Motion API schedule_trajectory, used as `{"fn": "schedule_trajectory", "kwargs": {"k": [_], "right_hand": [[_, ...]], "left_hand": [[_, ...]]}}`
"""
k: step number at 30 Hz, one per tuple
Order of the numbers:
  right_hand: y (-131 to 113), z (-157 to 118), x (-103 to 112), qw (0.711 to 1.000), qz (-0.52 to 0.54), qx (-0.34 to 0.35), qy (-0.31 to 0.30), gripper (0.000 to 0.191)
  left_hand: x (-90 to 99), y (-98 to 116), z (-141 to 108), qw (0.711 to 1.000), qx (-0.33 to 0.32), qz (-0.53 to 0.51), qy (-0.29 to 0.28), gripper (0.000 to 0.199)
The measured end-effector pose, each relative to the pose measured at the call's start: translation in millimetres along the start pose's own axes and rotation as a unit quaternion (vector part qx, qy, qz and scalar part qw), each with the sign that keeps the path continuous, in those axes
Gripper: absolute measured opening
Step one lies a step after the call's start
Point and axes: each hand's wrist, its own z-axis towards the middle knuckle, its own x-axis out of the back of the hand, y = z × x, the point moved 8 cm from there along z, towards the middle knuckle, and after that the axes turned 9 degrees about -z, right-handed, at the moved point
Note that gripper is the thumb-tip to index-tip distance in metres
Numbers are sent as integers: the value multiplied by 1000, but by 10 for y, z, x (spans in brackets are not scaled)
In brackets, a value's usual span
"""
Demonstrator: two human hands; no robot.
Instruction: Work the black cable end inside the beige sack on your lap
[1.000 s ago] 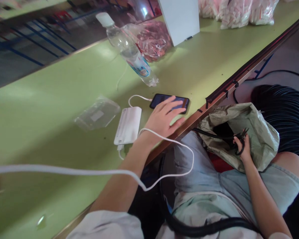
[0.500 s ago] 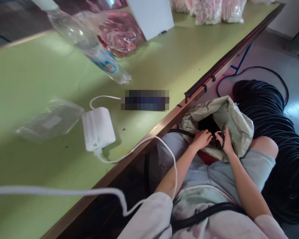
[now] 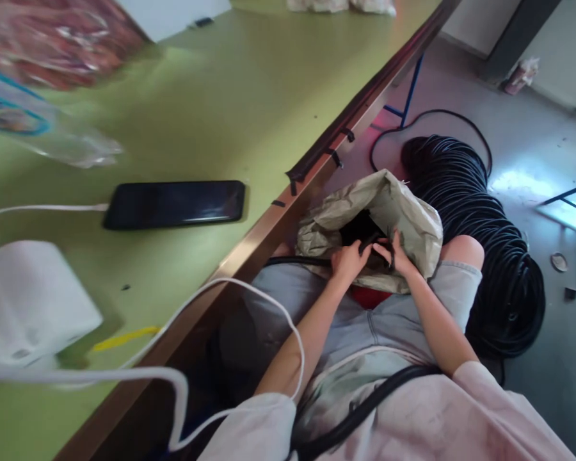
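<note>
My left hand [image 3: 349, 261] is closed on a black cable [image 3: 297, 260] that runs in from the left across my lap. Beside it, my right hand [image 3: 397, 256] has its fingers around black-handled scissors [image 3: 384, 250], close to my left fingertips. Both hands are over the mouth of an open beige sack [image 3: 425, 224] standing between my legs. Dark contents show inside the sack, too dim to make out.
A green table [image 3: 249, 83] with a metal edge lies to the left, holding a phone [image 3: 177, 203], a white power bank [image 3: 29, 301] and a plastic bottle [image 3: 43, 121]. White cord loops over my left arm. A large black cable coil [image 3: 465, 192] lies right.
The view has shifted right and closer over the table, so things on it appear farther left. My hands have come together, and the scissors sit lower between them.
</note>
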Motion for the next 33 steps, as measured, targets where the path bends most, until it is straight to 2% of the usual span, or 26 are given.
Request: {"fn": "schedule_trajectory", "kwargs": {"k": [3,5,9,12,14,18,20,24,26,31,33], "right_hand": [[82,-12,-70,999,-32,1,-20,144],[57,-25,-130,998,-44,25,-44,147],[-50,-52,-158,996,-50,49,-58,144],[-103,-65,-131,996,-60,52,-48,144],[-97,-65,-128,995,-67,52,-48,143],[-15,-36,-114,997,-62,36,-40,143],[22,-22,-88,998,-56,21,-30,143],[-24,-41,-108,998,-3,19,-61,140],[-80,-68,-141,996,21,29,-85,136],[-134,-107,-195,994,0,46,-102,133],[-128,-104,-190,994,-10,50,-95,132]], "left_hand": [[-36,11,26,1000,-10,3,-18,54],[-62,42,35,999,-32,-18,-31,50],[35,-16,78,998,-24,-52,29,33],[117,-81,103,997,-14,-38,64,32],[109,-62,99,998,-39,-30,42,36],[-7,46,27,991,-124,-4,-56,42],[-2,19,20,992,-115,-2,-57,41],[105,-32,58,996,-93,-7,16,35],[126,-47,74,996,-87,4,34,35],[144,-179,94,998,-16,23,49,37],[121,-173,94,999,-23,24,40,36]]}}
